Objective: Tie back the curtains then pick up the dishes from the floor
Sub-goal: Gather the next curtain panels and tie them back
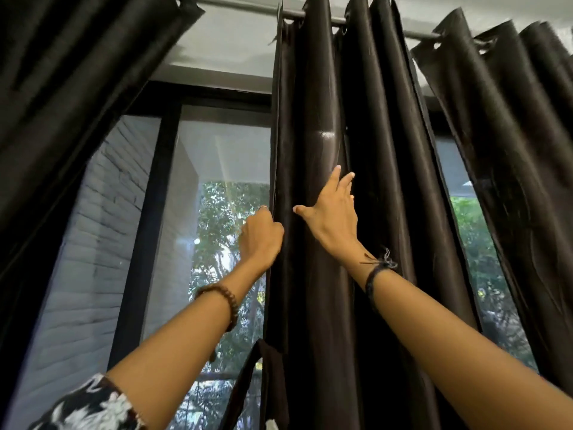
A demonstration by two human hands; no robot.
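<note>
View tilts upward at a window. Dark brown satin curtain (322,150) hangs from a grey rod (415,34) on metal eyelets, gathered into deep vertical folds at centre frame. A second dark panel (62,88) fills the upper left corner; a third (511,135) spreads across the right, its folds fanned out along the rod.

Left hand (262,235): raised, fingers curled round the left hem of the centre curtain, gripping the edge of the cloth. A ring shows on one finger. A brown bead bracelet (228,301) sits on the wrist. A patterned black-and-white sleeve (90,408) shows at the bottom left corner.

Right hand (333,212): fingers straight and spread, thumb out to the left, palm laid flat against the front fold of the same curtain, just beside and a little higher than the left hand. It presses the fabric and does not clutch it. A dark cord bracelet (376,270) with a loose knot is tied at the wrist.

Behind the cloth: black window frame (148,212), glass, a pale brick wall (102,243) outside on the left, green foliage (229,231) beyond.

A loop of dark fabric (254,383) hangs low, left of the centre curtain's lower part; what it is attached to cannot be told.

Floor and dishes are out of view
</note>
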